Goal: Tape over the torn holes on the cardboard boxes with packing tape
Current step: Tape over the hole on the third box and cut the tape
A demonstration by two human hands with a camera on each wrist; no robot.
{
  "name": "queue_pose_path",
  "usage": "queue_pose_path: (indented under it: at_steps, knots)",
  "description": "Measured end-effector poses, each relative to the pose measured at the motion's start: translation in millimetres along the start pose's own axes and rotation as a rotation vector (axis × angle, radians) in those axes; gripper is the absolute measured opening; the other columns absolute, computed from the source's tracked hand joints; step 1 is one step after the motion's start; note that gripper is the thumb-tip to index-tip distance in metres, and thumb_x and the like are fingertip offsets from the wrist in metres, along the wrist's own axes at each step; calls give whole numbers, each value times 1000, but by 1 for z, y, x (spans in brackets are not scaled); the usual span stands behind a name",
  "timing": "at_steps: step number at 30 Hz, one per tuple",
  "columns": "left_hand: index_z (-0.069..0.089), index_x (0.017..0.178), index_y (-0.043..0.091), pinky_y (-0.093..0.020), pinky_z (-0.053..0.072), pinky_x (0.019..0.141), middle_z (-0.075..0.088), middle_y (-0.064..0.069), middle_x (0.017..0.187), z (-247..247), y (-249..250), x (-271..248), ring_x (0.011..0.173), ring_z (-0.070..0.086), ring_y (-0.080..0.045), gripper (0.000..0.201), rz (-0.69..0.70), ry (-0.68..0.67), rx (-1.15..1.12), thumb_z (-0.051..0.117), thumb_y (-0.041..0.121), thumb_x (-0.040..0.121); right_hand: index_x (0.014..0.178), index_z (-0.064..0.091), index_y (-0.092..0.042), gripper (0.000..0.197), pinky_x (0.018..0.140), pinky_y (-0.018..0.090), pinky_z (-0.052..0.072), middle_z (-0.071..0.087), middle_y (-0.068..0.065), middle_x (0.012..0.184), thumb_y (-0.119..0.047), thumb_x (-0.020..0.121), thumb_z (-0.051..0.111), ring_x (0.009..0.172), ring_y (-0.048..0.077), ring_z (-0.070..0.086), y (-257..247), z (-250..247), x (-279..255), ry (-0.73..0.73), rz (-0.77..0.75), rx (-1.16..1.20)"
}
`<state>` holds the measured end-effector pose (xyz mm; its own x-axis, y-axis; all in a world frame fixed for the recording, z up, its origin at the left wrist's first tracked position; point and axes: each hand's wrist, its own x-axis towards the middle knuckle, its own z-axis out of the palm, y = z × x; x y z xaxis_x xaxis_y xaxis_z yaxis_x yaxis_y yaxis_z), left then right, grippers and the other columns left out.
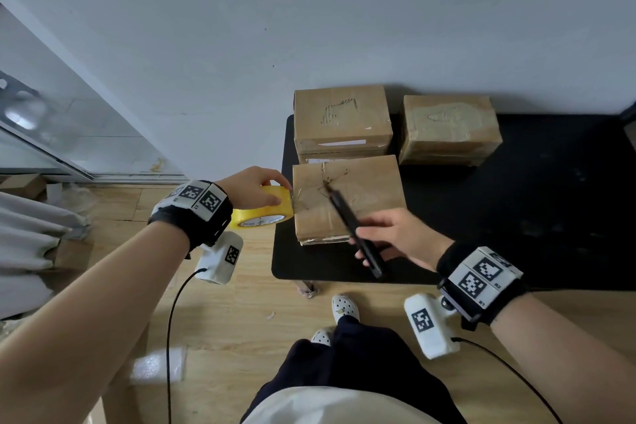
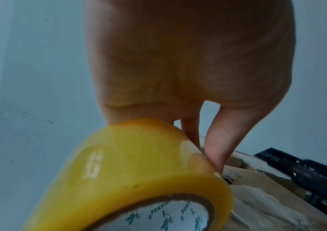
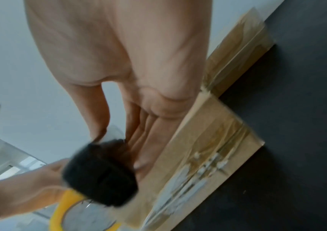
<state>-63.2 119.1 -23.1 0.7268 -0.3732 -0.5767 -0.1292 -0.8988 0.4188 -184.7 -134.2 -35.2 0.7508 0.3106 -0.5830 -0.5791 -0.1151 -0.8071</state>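
Observation:
My left hand (image 1: 256,188) grips a yellow roll of packing tape (image 1: 263,210) just off the left edge of the near cardboard box (image 1: 371,189). A clear strip runs from the roll onto the box top, where a torn hole (image 1: 332,179) shows. My right hand (image 1: 401,239) holds a black utility knife (image 1: 351,224), its tip lying over the box top near the tear. In the left wrist view the tape roll (image 2: 139,179) fills the lower frame, thumb and finger pinching its rim, with the knife (image 2: 307,168) at right. In the right wrist view the knife's butt (image 3: 99,176) is blurred.
Two more cardboard boxes (image 1: 340,117) (image 1: 451,127) stand behind on the black table (image 1: 516,217), against the white wall. Both show torn patches on top. Wooden floor and my feet (image 1: 344,308) lie below the table's front edge. Crumpled cloth (image 1: 31,234) sits at the left.

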Motion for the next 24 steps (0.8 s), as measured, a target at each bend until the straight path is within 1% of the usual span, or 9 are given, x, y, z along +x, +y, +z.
queue_pose_path:
  at_steps: [3, 5, 6, 8, 10, 12, 15, 20, 24]
  knots:
    - [57, 119, 30, -27, 40, 83, 53, -3, 107, 1, 0, 0, 96, 50, -18, 34, -10, -1, -5, 58, 19, 87, 113, 62, -7, 22, 80, 42, 58, 68, 14, 100, -9, 91, 58, 86, 24, 70, 9, -33, -5, 336, -137, -47]
    - [56, 120, 29, -27, 41, 84, 52, -3, 108, 2, 0, 0, 97, 50, -18, 35, -14, -1, -5, 58, 19, 87, 118, 62, -8, 31, 85, 44, 56, 68, 11, 107, -17, 89, 64, 95, 23, 67, 19, -55, -3, 596, -153, -185]
    - [55, 121, 29, -27, 41, 84, 52, -3, 108, 2, 0, -1, 97, 50, -18, 35, -15, -1, -7, 58, 19, 87, 120, 61, -8, 35, 84, 41, 55, 67, 8, 109, -21, 88, 66, 97, 21, 65, 25, -65, -1, 701, -132, -263]
    - [55, 121, 29, -27, 41, 84, 51, -2, 107, 3, 0, -1, 96, 49, -18, 35, -17, 2, -12, 57, 18, 87, 119, 61, -6, 36, 73, 27, 51, 66, 5, 106, -23, 88, 66, 90, 16, 63, 34, -77, 0, 828, -41, -394]
    - [55, 121, 29, -29, 42, 85, 51, -2, 107, 3, -1, 0, 96, 48, -17, 35, -19, -1, -13, 57, 18, 87, 117, 62, -7, 34, 72, 26, 48, 66, 7, 104, -25, 89, 66, 91, 21, 64, 45, -83, 5, 838, 105, -539]
    - [55, 120, 30, -30, 43, 87, 52, -4, 108, 3, -3, 0, 96, 50, -18, 35, -23, -5, -13, 58, 19, 87, 121, 59, -7, 39, 80, 31, 48, 66, 11, 110, -29, 89, 65, 101, 28, 62, 57, -85, 13, 778, 244, -701]
    - [55, 117, 31, -30, 44, 86, 53, -4, 106, 3, -3, 0, 94, 51, -19, 33, -29, -3, -29, 58, 19, 87, 120, 56, -6, 39, 81, 35, 50, 62, 13, 114, -31, 90, 61, 104, 32, 61, 68, -82, 28, 688, 365, -865]
    - [55, 118, 31, -26, 41, 80, 54, -3, 106, 1, -3, 0, 93, 51, -18, 33, -36, -13, -39, 59, 19, 87, 112, 54, -6, 33, 79, 38, 51, 59, 13, 114, -32, 91, 60, 103, 34, 60, 77, -74, 40, 654, 381, -1007]
    - [55, 118, 32, -27, 41, 80, 55, -4, 107, 1, -5, 3, 94, 52, -19, 33, -42, -29, -44, 59, 20, 87, 112, 52, -6, 36, 79, 38, 50, 58, 13, 115, -34, 91, 61, 104, 34, 60, 79, -71, 44, 611, 358, -1043]
